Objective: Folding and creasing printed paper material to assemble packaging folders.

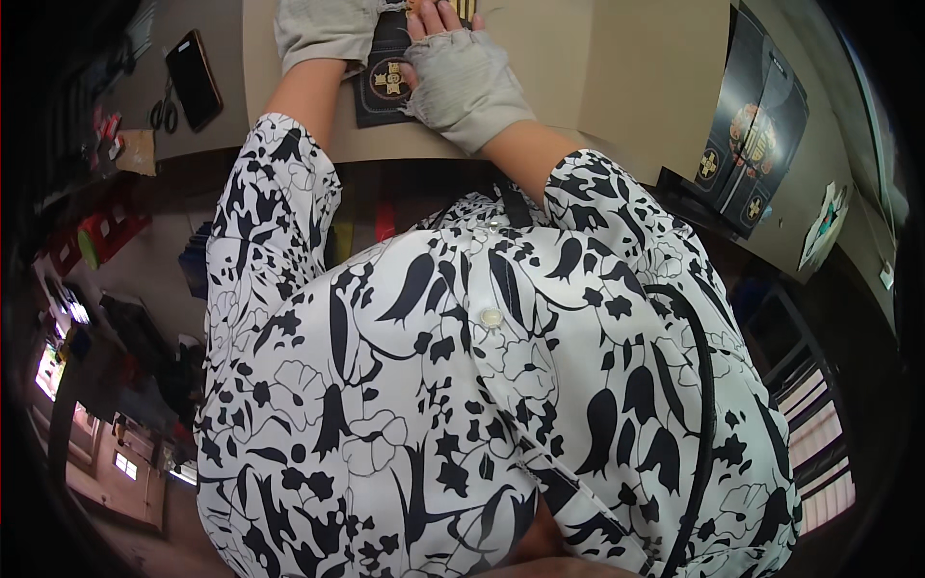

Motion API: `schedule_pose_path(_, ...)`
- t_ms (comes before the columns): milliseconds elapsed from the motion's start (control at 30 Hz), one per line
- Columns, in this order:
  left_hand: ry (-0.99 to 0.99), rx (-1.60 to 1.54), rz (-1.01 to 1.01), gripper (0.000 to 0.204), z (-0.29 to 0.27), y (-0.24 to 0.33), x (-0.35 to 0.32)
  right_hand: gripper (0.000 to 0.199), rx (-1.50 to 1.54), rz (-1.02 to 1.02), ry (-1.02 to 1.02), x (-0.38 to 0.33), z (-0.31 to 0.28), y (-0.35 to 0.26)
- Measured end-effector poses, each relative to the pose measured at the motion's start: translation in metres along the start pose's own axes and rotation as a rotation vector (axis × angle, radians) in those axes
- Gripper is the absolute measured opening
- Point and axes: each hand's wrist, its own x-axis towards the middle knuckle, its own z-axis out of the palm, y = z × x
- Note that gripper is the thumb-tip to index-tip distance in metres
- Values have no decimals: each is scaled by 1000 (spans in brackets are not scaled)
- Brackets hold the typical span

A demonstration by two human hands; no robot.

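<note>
A dark printed sheet or flat package (378, 108) with a round gold emblem lies on the table in front of me, its far part cut off by the upper edge. My right hand (462, 82), in a pale grey fingerless glove, rests on its right side with the bare fingers stretched out flat over it. At its left side is my left hand (326, 31) in a matching glove. The left fingers are hidden beyond the upper edge, so their grip does not show.
Left on the tan table (540, 87) lie a black phone (194, 81) and dark-handled scissors (165, 114). A stack of dark printed sheets (752, 125) with a colourful round design sits at the right. Beyond it is a small pale packet (825, 226). Red stools (116, 226) stand lower left.
</note>
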Motion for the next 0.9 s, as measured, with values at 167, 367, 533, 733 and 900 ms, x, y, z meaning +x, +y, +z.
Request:
schedule_pose_path(167,-175,-704,-400,71,6,-31,-66,74,34,17,7,-1,-6,2)
schedule_pose_path(367,-14,-352,-322,64,-42,21,-156,75,9,35,-11,-1,-4,13)
schedule_pose_path(533,-144,-18,-263,62,-46,39,-159,73,-17,-6,12,1,6,14)
schedule_pose_path(733,-172,-36,-247,63,-35,37,-154,71,-22,37,-49,2,1,13)
schedule_pose_path(900,-183,-5,-234,63,-32,32,-145,71,-28,6,16,2,1,15)
